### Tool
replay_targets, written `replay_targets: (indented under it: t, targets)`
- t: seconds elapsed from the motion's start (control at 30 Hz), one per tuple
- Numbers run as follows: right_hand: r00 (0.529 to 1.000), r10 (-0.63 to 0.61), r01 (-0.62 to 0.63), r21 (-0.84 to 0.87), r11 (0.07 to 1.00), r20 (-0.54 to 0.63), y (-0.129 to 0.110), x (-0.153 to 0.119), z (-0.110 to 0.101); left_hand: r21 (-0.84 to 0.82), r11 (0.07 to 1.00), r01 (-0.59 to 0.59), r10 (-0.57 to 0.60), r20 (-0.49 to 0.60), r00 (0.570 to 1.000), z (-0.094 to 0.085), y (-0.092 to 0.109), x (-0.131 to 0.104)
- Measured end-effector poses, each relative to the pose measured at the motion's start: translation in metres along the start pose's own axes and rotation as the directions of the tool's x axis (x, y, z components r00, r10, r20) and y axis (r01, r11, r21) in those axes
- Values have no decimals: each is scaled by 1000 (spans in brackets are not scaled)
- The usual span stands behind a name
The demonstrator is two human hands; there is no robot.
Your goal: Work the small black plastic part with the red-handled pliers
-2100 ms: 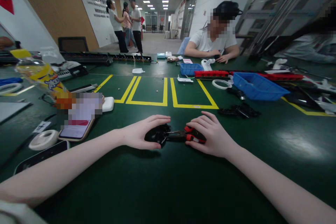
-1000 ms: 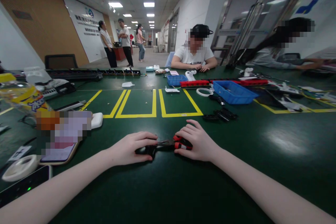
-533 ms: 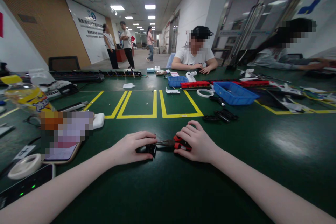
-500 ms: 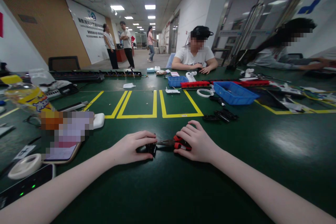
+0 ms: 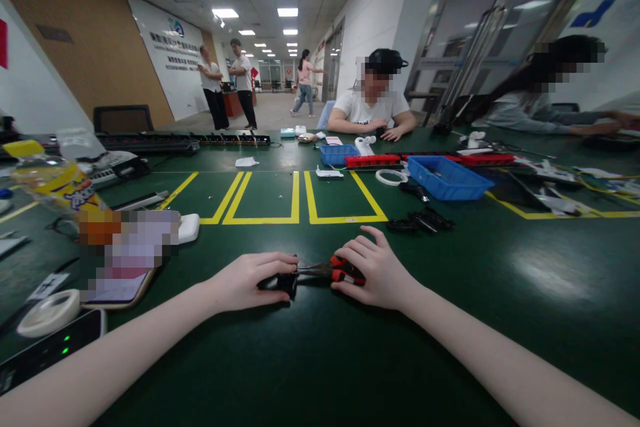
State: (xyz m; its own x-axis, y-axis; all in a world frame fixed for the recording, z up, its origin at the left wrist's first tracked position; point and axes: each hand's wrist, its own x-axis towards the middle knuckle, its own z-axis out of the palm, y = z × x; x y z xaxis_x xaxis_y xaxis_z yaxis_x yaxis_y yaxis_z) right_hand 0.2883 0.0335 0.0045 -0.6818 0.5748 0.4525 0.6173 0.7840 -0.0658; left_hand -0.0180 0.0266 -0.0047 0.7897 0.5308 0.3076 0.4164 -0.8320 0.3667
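My left hand (image 5: 253,282) is closed around a small black part (image 5: 287,284), thumb below and fingers above, low over the green table. Its exact kind is mostly hidden by the fingers. My right hand (image 5: 373,271) grips the red and black handles of a pair of pliers (image 5: 345,271), with the index finger raised off them. The slim metal jaws point left and meet the black part near my left fingertips. Whether the jaws are clamped on it I cannot tell.
Black parts (image 5: 423,219) lie beyond my right hand, near a blue bin (image 5: 447,179) and a white ring (image 5: 391,177). To the left are a phone (image 5: 120,288), a tape roll (image 5: 50,313) and a yellow-capped bottle (image 5: 55,180). A co-worker (image 5: 370,107) sits opposite.
Both hands keep nearly the same place, with the pliers still at the black part. In the background, a walking person has moved a little to the right.
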Motion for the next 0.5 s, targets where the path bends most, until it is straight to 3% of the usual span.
replay_targets:
  t: [0.3,0.5]
  targets:
    - [998,39,-44,94,995,56,-2,0,-3,49,996,-73,74,-8,997,1,-1,-1]
    - [997,60,-64,88,994,52,-7,2,-1,51,997,-51,52,-12,999,-1,1,1]
